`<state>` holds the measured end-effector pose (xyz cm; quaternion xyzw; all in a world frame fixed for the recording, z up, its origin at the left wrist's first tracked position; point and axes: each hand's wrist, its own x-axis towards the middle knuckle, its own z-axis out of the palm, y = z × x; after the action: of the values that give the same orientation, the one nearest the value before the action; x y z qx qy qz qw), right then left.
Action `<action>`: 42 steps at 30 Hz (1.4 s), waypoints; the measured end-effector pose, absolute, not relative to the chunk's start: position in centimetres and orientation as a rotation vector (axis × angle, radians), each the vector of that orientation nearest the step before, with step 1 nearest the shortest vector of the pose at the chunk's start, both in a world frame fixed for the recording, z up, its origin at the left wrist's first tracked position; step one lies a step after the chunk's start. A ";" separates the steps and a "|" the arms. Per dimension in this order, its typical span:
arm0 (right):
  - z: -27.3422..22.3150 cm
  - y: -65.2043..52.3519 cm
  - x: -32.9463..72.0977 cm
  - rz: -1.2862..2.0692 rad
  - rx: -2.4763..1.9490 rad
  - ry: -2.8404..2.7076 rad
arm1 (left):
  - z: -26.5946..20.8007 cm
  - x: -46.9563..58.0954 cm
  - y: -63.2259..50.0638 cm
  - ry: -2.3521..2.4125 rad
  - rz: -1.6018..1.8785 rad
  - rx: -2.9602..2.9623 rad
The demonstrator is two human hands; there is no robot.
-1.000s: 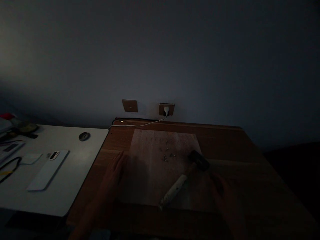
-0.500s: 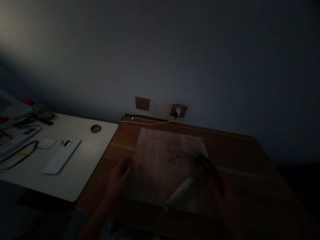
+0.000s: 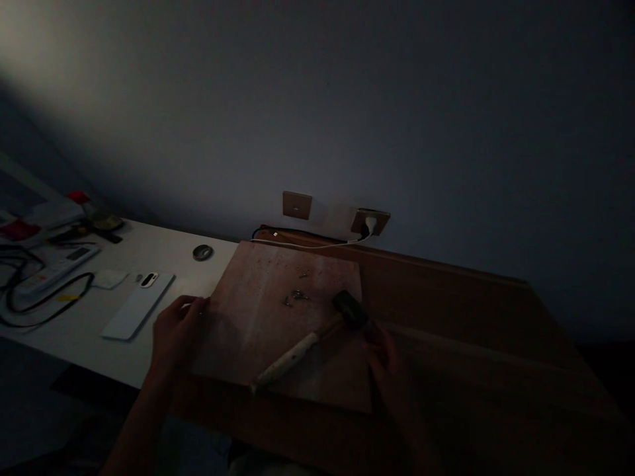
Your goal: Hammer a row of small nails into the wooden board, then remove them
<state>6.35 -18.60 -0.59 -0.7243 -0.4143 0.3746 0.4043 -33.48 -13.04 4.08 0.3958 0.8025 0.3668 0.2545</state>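
Note:
A flat wooden board (image 3: 238,324) carries a hammer (image 3: 350,309) and several small metal screws or nails (image 3: 299,295), too dim to tell apart. The hammer lies slantwise, its dark head at the board's right edge and its whitish-wrapped handle pointing toward me. My left hand (image 3: 173,334) is closed on the left edge of the board, thumb and fingers bent around it. At the right edge, close below the hammer head, my right hand (image 3: 389,363) grips the board, its fingers partly lost in shadow. I cannot tell whether the board is raised off the table.
Under the board is a brown wooden table (image 3: 446,317). A white table (image 3: 153,244) adjoins it on the left, bearing a phone (image 3: 136,311), a tape roll (image 3: 203,252), a power strip (image 3: 62,268) and black cables (image 3: 49,324). A plugged-in socket (image 3: 370,222) is on the wall behind.
Both hands and the board have moved left, carrying the hammer and metal pieces along. The board's left part now overlaps the white table. The view has shifted slightly.

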 end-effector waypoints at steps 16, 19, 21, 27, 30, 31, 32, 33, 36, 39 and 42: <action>-0.7 -18.4 5.1 0.875 -1.830 -1.085 | 4.2 -34.2 -12.9 2.294 0.769 1.231; -1.1 -19.0 7.6 0.769 -1.900 -1.081 | 4.0 -32.2 -13.2 2.151 0.789 1.304; -1.4 -19.4 9.8 0.700 -1.975 -1.030 | 3.9 -30.3 -13.4 2.044 0.808 1.368; -1.6 -22.0 16.5 0.546 -2.136 -0.951 | 3.6 -24.6 -14.6 1.672 0.730 1.466; -1.9 -24.0 18.5 0.500 -2.260 -0.935 | 3.0 -23.5 -15.3 1.566 0.675 1.511; -2.1 -24.6 18.8 0.489 -2.272 -0.930 | 2.8 -23.3 -15.5 1.557 0.658 1.520; -2.3 -25.1 19.0 0.476 -2.268 -0.922 | 2.6 -23.2 -15.6 1.563 0.650 1.521; -2.5 -25.4 19.0 0.469 -2.253 -0.916 | 2.5 -23.1 -15.7 1.578 0.650 1.518; -2.8 -25.9 18.6 0.456 -2.209 -0.914 | 2.5 -23.0 -15.6 1.600 0.641 1.534; -2.4 -25.6 18.3 0.441 -2.219 -0.914 | 2.2 -22.9 -15.2 1.618 0.588 1.677; -1.7 -25.1 18.5 0.434 -2.254 -0.928 | 1.5 -22.2 -14.7 1.677 0.611 1.895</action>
<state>18.53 -25.13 -1.65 -0.8603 -0.3544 0.1658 0.3268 -22.19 -14.67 1.53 0.7018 0.6209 0.2263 0.2659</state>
